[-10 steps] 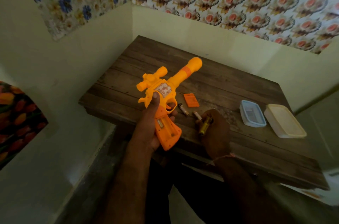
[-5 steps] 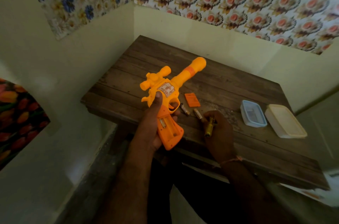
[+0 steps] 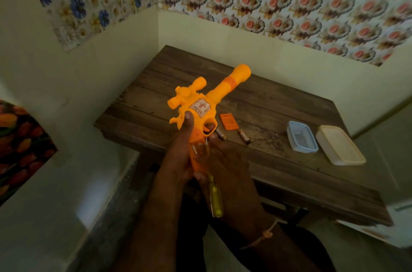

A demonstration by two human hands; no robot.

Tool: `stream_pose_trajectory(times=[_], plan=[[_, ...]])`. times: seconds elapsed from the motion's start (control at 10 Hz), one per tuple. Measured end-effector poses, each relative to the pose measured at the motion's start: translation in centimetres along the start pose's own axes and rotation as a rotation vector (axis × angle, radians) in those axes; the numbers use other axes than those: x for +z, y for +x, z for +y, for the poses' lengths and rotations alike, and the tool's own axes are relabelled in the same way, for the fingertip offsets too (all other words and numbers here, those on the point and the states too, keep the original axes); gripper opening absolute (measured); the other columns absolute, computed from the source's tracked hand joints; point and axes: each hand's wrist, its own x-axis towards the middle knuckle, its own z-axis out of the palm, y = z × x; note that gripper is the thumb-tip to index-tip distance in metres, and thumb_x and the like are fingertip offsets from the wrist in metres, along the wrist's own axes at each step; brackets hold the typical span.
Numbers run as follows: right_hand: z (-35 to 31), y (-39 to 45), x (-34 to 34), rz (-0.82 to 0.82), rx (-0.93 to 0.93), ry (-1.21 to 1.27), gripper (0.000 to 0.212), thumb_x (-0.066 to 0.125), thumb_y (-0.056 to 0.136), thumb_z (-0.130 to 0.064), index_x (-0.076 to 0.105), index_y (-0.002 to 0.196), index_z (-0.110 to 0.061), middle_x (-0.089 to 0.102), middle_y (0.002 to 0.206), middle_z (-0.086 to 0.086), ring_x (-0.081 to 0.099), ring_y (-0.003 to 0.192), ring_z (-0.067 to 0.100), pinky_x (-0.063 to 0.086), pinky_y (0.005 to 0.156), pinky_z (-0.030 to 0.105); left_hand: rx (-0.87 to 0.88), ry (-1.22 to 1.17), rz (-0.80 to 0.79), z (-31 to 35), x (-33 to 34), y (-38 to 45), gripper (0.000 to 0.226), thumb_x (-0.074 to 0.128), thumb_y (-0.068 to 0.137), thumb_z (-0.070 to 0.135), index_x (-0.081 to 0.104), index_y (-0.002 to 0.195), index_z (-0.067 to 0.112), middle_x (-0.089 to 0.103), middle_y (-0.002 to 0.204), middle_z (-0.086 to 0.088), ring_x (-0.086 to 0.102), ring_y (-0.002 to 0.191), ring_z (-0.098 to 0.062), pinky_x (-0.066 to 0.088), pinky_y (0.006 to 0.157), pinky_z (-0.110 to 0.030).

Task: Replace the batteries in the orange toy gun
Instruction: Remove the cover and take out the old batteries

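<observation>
1. Left grip [image 3: 178, 155] wraps the orange toy gun [image 3: 200, 113], held above the counter [image 3: 278, 111].
2. Right grip [image 3: 225, 160] pinches a yellow-handled screwdriver [image 3: 215, 197] at the gun's handle.
3. Two batteries [image 3: 244, 136], an orange cover [image 3: 229, 122] and two lidded containers [image 3: 302, 139] lie on the counter.

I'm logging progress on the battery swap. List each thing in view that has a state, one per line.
orange toy gun: held up off the table, grip compartment open
left hand: grips the gun's handle
right hand: holds the screwdriver at the gun's grip
screwdriver: in hand
battery cover: off, lying on the table
two batteries: loose on the table
blue-rimmed container: lid on
white container: lid on
</observation>
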Motion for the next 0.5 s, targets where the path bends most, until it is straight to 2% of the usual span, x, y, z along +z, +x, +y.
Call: stream_pose_trajectory(times=[0.1, 0.2, 0.3, 0.4, 0.5], plan=[[0.6, 0.0, 0.7, -0.025, -0.022, -0.058, 0.046, 0.061, 0.081, -0.004, 0.059, 0.126, -0.016, 0.051, 0.135, 0.001, 0.044, 0.128, 0.021, 0.039, 0.104, 0.046, -0.016, -0.045, -0.012, 0.0, -0.1, 0.1, 0.069, 0.043, 0.075, 0.075, 0.062, 0.101, 0.014, 0.053, 0.085, -0.009, 0.056, 0.051, -0.017, 0.045, 0.043, -0.020], [0.5, -0.3, 1.0, -0.041, 0.012, -0.070, 0.055, 0.069, 0.074, -0.001, 0.060, 0.126, -0.015, 0.050, 0.136, 0.003, 0.044, 0.129, 0.023, 0.040, 0.104, 0.047, -0.017, -0.033, 0.006, -0.2, -0.1, 0.3, 0.066, 0.046, 0.073, 0.073, 0.066, 0.097, 0.015, 0.056, 0.082, -0.007, 0.057, 0.052, -0.017, 0.046, 0.046, -0.020], [0.2, -0.3, 0.8, -0.027, -0.020, -0.086, 0.053, 0.072, 0.072, -0.003, 0.062, 0.123, -0.013, 0.052, 0.134, 0.006, 0.044, 0.128, 0.025, 0.043, 0.100, 0.050, 0.020, -0.015, 0.018, -0.4, -0.2, 0.6, 0.066, 0.049, 0.071, 0.072, 0.066, 0.097, 0.013, 0.058, 0.082, -0.007, 0.059, 0.054, -0.016, 0.047, 0.048, -0.021], [0.0, -0.2, 0.7, 0.143, -0.079, -0.040, 0.035, 0.067, 0.084, -0.022, 0.059, 0.118, -0.015, 0.061, 0.124, 0.005, 0.049, 0.124, 0.023, 0.040, 0.100, 0.042, 0.060, 0.001, 0.044, -0.5, -0.5, 1.0, 0.068, 0.047, 0.074, 0.071, 0.065, 0.099, 0.010, 0.059, 0.083, -0.009, 0.060, 0.056, -0.018, 0.049, 0.049, -0.024], [-0.2, 0.4, 0.3, 0.256, -0.115, -0.018, 0.031, 0.058, 0.091, -0.036, 0.055, 0.115, -0.017, 0.065, 0.117, 0.004, 0.050, 0.122, 0.021, 0.035, 0.101, 0.035, 0.072, 0.024, 0.033, -0.5, -0.8, 1.1, 0.070, 0.046, 0.075, 0.071, 0.064, 0.099, 0.008, 0.062, 0.081, -0.012, 0.063, 0.057, -0.021, 0.051, 0.050, -0.026]])
